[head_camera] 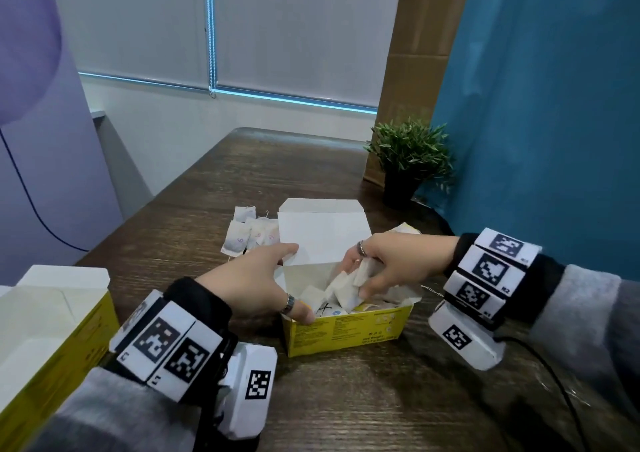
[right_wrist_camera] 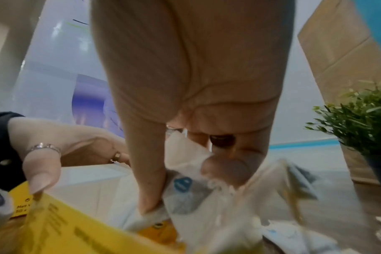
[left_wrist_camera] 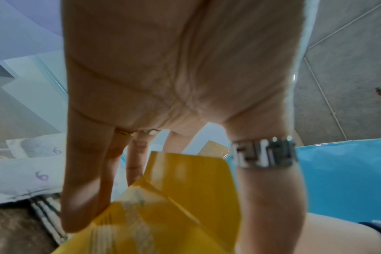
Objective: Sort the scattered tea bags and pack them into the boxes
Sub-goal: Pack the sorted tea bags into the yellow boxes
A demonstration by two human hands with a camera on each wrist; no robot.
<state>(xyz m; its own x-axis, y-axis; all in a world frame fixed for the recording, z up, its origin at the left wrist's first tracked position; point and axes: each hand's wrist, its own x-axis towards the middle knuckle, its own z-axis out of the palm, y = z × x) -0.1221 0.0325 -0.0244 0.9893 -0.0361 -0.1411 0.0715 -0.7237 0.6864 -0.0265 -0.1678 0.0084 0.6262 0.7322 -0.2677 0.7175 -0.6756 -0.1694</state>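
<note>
An open yellow tea box stands on the dark wooden table, its white lid raised. My left hand holds its left end, thumb on the near corner and fingers at the lid; the left wrist view shows the same yellow box between thumb and fingers. My right hand grips a bunch of white tea bags low in the box, over other bags lying inside. In the right wrist view those tea bags are pinched between thumb and fingers. A pile of bags marked 6 lies left of the lid.
A second open yellow box stands at the near left edge. A potted plant sits at the back right beside a cardboard panel and a blue wall. A few more bags lie behind my right hand. A black cable trails at the right.
</note>
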